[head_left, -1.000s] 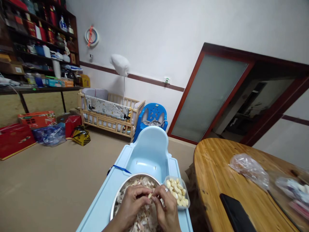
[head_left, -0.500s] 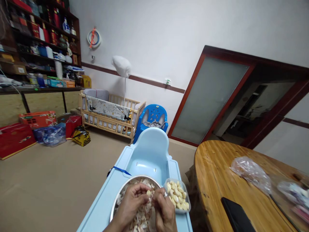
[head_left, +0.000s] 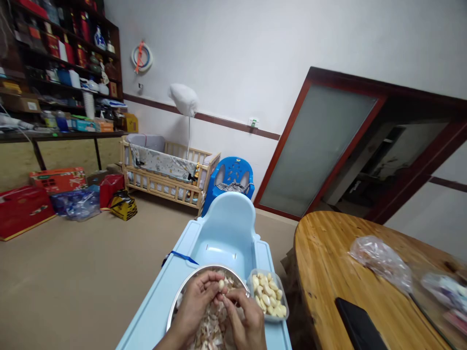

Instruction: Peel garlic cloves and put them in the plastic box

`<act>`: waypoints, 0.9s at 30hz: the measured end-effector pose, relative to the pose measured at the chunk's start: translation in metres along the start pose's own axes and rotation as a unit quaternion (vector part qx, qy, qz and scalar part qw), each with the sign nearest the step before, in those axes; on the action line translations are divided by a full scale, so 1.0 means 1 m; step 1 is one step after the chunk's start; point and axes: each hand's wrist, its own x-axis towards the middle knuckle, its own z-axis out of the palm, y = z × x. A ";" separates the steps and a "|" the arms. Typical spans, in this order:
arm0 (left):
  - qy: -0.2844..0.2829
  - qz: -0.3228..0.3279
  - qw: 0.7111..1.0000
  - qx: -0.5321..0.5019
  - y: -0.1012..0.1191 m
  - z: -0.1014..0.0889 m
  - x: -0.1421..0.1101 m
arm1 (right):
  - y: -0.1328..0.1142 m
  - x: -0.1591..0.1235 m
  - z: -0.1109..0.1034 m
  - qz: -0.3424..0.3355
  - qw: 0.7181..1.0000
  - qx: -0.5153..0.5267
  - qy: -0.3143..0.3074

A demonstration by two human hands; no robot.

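My left hand and my right hand meet over a steel bowl full of garlic skins. Between the fingertips of both hands sits one pale garlic clove; the fingers are pinched on it. Just right of the bowl stands a small clear plastic tub with several peeled cloves. Bowl and tub rest on the tray of a light blue child's chair.
A round wooden table is at the right, with a black phone and clear plastic bags on it. Farther off are a blue plastic chair, a wooden crib, red boxes on the floor and loaded shelves.
The clove has come up a little between my fingertips and shows more of itself. My right hand has dropped lower and turned. The camera has barely shifted.
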 end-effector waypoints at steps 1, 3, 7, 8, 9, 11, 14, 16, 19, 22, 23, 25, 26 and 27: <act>0.005 0.003 1.000 0.016 0.000 0.000 0.000 | 0.000 0.002 -0.002 0.002 1.000 -0.004 -0.006; 0.010 0.012 0.999 0.047 0.000 0.001 0.000 | 0.000 0.004 -0.004 0.002 1.000 -0.012 -0.012; -0.010 0.041 0.993 0.108 0.001 -0.001 -0.002 | 0.003 0.005 -0.004 -0.003 1.000 -0.017 0.009; -0.017 0.049 0.991 0.121 0.002 -0.002 -0.002 | 0.004 0.005 -0.003 -0.007 1.000 -0.018 0.014; -0.024 0.059 0.989 0.131 0.002 -0.002 -0.003 | 0.004 0.004 -0.003 -0.014 1.000 -0.018 0.018; -0.036 0.083 0.985 0.150 0.003 -0.003 -0.002 | 0.005 0.003 -0.003 -0.029 0.999 -0.019 0.016; -0.042 0.108 0.979 0.165 0.004 -0.004 0.000 | 0.005 0.003 -0.004 -0.041 0.999 -0.024 0.000; -0.042 0.090 0.983 0.154 0.003 -0.004 0.001 | 0.004 0.004 -0.005 -0.039 0.999 -0.027 0.002; -0.046 0.049 0.992 0.110 0.001 -0.003 0.000 | 0.002 0.007 -0.007 -0.027 0.999 -0.025 0.017; -0.056 0.036 0.994 0.084 0.001 0.000 -0.001 | 0.000 0.009 -0.008 -0.033 0.999 -0.022 0.016; -0.060 0.032 0.994 0.083 0.002 0.001 -0.002 | 0.000 0.009 -0.008 -0.038 0.999 -0.022 0.016; -0.064 0.023 0.994 0.086 0.005 0.004 -0.003 | -0.001 0.010 -0.009 -0.047 0.999 -0.020 0.017; -0.065 0.019 0.994 0.087 0.006 0.005 -0.003 | -0.002 0.010 -0.009 -0.051 0.998 -0.019 0.018; -0.067 0.018 0.994 0.090 0.006 0.006 -0.003 | -0.002 0.011 -0.010 -0.055 0.998 -0.018 0.019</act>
